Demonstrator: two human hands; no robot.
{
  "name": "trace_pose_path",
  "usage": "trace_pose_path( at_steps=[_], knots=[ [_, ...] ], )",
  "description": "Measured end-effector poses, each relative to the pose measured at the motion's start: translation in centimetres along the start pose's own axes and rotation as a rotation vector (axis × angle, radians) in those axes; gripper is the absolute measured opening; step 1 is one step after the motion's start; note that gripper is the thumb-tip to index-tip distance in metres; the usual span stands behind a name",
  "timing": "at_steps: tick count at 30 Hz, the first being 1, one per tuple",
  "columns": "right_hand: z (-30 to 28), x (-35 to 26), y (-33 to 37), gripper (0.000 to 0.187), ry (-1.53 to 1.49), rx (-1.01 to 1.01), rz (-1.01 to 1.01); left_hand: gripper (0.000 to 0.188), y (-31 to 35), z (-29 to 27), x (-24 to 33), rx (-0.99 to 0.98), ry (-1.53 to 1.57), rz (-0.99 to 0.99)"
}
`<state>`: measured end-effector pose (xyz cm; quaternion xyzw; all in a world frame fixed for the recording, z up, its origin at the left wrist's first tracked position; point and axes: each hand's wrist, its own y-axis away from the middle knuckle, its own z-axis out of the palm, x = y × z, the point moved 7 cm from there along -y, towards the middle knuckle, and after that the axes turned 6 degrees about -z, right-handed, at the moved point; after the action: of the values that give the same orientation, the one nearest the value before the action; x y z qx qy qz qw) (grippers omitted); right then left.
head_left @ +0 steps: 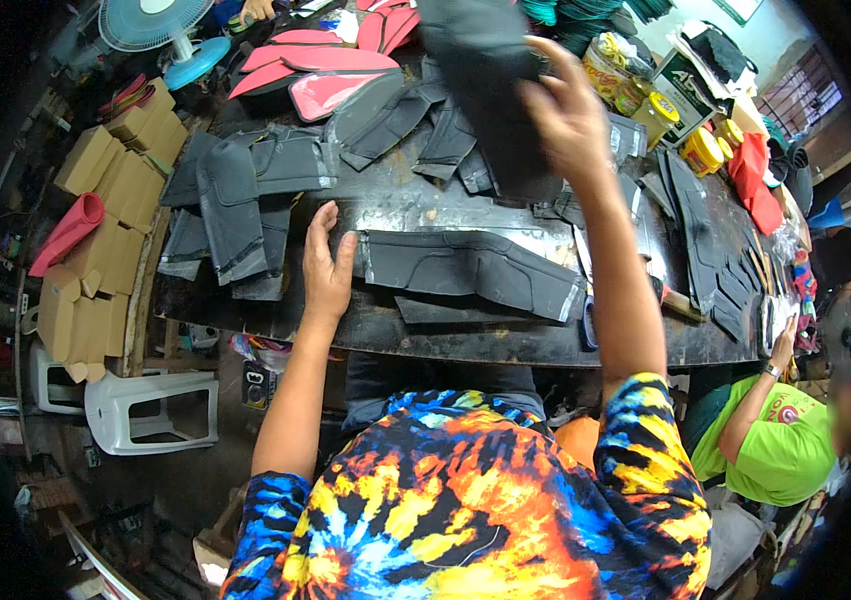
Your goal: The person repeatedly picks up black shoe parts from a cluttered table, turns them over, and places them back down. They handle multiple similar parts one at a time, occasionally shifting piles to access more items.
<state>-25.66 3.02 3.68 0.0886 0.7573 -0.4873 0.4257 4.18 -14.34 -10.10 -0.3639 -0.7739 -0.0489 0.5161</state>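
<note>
A long black cut panel [485, 95], smeared by motion, is raised over the far half of the table. My right hand [567, 118] holds it by its right edge, fingers partly blurred; its underside grip is hidden. My left hand [328, 268] is open, fingers stretched and thumb apart, with nothing in it. Just to that hand's right lies another black stitched panel [470, 265], flat near the table's front edge, with a further dark piece [445, 309] partly under it. A pile of black panels [230, 200] sits left of my left hand.
Pink-and-black pieces [340, 75] lie at the dark table's [365, 338] far side. Brown cardboard pieces [105, 240] line the left, above a white plastic stool [150, 412]. Yellow tubs [705, 150] stand far right. A co-worker in a green shirt [780, 440] sits at right.
</note>
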Motion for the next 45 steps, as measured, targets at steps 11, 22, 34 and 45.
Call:
trace_pose_path(
  at_steps=[11, 22, 34, 45],
  knots=[
    [-34.8, 5.5, 13.6, 0.049, 0.328, 0.176, 0.358, 0.059, 0.2, -1.5, -0.2, -0.008, -0.090, 0.045],
    [-40.8, 18.4, 19.6, 0.045, 0.991, 0.148, 0.509, 0.059, 0.4, -1.7, -1.3, 0.001, -0.156, 0.035],
    [-21.4, 5.3, 12.2, 0.032, 0.550, 0.075, 0.253, 0.058, 0.7, -1.3, -0.3, 0.006, -0.172, 0.089],
    [5.3, -2.1, 17.0, 0.100, 0.535, -0.626, 0.107, 0.053, 0.8, -5.9, 9.1, 0.063, -0.217, 0.366]
  ],
)
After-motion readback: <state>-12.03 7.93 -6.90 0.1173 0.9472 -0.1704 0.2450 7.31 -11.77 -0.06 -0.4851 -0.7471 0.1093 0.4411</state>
